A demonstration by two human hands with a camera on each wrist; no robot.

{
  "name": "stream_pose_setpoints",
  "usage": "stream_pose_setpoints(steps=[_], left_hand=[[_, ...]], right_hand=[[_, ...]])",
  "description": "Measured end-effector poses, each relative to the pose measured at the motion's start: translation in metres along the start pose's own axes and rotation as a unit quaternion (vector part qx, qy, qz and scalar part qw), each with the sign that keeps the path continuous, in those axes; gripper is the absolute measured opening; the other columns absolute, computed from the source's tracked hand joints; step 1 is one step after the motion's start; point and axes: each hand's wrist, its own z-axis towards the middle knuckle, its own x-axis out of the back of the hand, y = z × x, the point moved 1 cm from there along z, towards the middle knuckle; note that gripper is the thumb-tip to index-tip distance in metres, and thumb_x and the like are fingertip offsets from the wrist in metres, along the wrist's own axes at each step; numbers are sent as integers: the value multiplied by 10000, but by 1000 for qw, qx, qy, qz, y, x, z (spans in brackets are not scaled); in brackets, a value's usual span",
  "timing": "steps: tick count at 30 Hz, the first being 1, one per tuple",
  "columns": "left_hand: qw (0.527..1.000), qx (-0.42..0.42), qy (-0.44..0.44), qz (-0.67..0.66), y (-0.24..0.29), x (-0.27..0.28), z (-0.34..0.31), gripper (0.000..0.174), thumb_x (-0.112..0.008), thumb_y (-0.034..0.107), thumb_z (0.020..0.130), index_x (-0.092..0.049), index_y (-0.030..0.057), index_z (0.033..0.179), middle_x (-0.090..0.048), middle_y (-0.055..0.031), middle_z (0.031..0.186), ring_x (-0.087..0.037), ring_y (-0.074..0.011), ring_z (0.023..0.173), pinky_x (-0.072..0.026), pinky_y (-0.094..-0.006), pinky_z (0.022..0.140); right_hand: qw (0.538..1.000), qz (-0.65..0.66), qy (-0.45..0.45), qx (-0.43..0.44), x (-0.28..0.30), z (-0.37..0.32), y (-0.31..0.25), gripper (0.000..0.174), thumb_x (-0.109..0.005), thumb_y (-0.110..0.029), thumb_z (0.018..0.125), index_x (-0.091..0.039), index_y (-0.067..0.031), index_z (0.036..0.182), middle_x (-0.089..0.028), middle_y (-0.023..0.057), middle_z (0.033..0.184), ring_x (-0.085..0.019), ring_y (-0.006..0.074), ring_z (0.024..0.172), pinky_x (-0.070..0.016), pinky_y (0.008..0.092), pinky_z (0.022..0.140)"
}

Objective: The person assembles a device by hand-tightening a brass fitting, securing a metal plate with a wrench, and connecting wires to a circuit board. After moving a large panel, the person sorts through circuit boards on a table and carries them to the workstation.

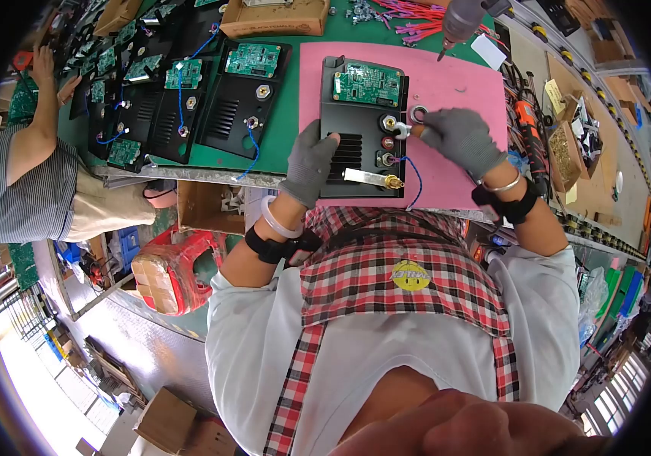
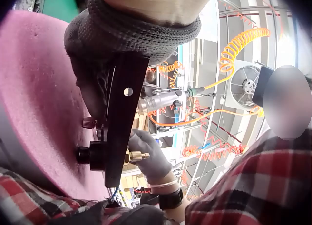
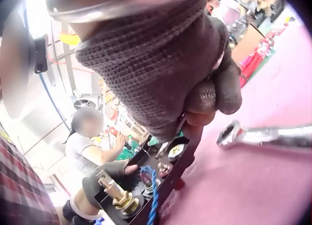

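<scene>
On a pink mat (image 1: 454, 83) sits a black metal panel (image 1: 348, 121) with a green circuit board (image 1: 367, 83) at its far end. My gloved left hand (image 1: 310, 163) grips the panel's left edge, its thumb over the top face. In my gloved right hand (image 1: 466, 140) is an open-ended wrench (image 1: 403, 131), its head at the hex nut (image 1: 388, 123) on the panel's right side. Nearer me are a red terminal (image 1: 388, 142), a blue twisted wire (image 3: 154, 198) and a brass fitting (image 3: 126, 203) with a flat metal tab. A ring wrench (image 3: 231, 135) lies on the mat beside the right hand.
Several similar black panels (image 1: 223, 114) with boards and blue wires lie on the green bench to the left. A power screwdriver (image 1: 462, 23) hangs over the mat's far side. Behind are a cardboard box (image 1: 276, 19) and red wires (image 1: 416, 30). Another person works at far left.
</scene>
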Motion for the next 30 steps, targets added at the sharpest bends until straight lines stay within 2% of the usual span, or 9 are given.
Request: stream_pose_setpoints(steps=[7, 10, 12, 13, 16, 19, 22, 25, 30], left_hand=[[1000, 2, -24, 0, -3, 4, 1, 174, -492, 107, 808, -537, -33, 900, -554, -83, 727, -505, -130, 638, -427, -284, 586], [993, -88, -27, 79, -3, 4, 2, 176, -492, 107, 809, -537, -32, 906, -555, -88, 737, -503, -127, 637, -425, -276, 587], [998, -42, -22, 45, -4, 4, 3, 177, -491, 109, 811, -537, -31, 909, -563, -86, 748, -509, -127, 640, -429, -273, 594], [999, -20, -18, 28, -4, 4, 3, 177, -490, 109, 812, -537, -31, 911, -566, -85, 753, -511, -127, 642, -431, -271, 597], [998, -38, -34, 43, 9, 2, -1, 186, -484, 114, 818, -538, -28, 924, -576, -73, 772, -517, -120, 655, -438, -271, 611], [993, -45, -53, 99, 11, 4, -3, 200, -461, 79, 845, -525, -66, 968, -575, -90, 818, -529, -105, 692, -442, -258, 627], [993, -70, -61, 67, 14, 2, -3, 172, -463, 54, 847, -524, -72, 948, -561, -106, 827, -539, -131, 690, -441, -265, 620], [999, -2, -45, 28, 10, 3, -1, 149, -463, 30, 847, -519, -81, 929, -549, -124, 836, -544, -168, 685, -441, -273, 617], [973, -149, -57, 170, 3, 7, 0, 163, -460, 57, 841, -528, -61, 929, -552, -116, 822, -530, -153, 684, -437, -278, 614]], right_hand=[[978, -101, -116, 141, 11, 35, 4, 219, -583, -359, 756, -627, -145, 773, -579, 53, 673, -577, 253, 614, -443, 392, 539], [971, -123, -123, 163, 13, 44, 3, 234, -583, -374, 754, -629, -146, 772, -579, 51, 679, -572, 265, 617, -452, 397, 543], [968, -123, -129, 178, 16, 50, 2, 247, -581, -385, 753, -626, -143, 771, -578, 54, 676, -569, 273, 617, -459, 401, 548], [965, -133, -136, 180, 19, 53, 0, 252, -581, -391, 752, -627, -143, 773, -577, 58, 672, -569, 277, 618, -463, 401, 552], [957, -153, -165, 181, 24, 60, -6, 264, -581, -403, 748, -630, -145, 783, -578, 66, 667, -573, 286, 632, -474, 402, 564], [951, -157, -208, 170, 23, 65, -10, 268, -583, -405, 746, -635, -147, 798, -586, 69, 675, -583, 286, 663, -481, 402, 572], [945, -159, -238, 157, 24, 69, -14, 273, -587, -404, 744, -636, -143, 805, -595, 71, 686, -589, 283, 693, -484, 403, 583], [948, -147, -248, 137, 23, 70, -12, 274, -589, -403, 743, -638, -140, 802, -600, 73, 694, -591, 282, 704, -483, 404, 609], [948, -134, -254, 137, 20, 72, -7, 285, -595, -413, 737, -639, -140, 807, -602, 74, 699, -591, 282, 709, -478, 403, 656]])
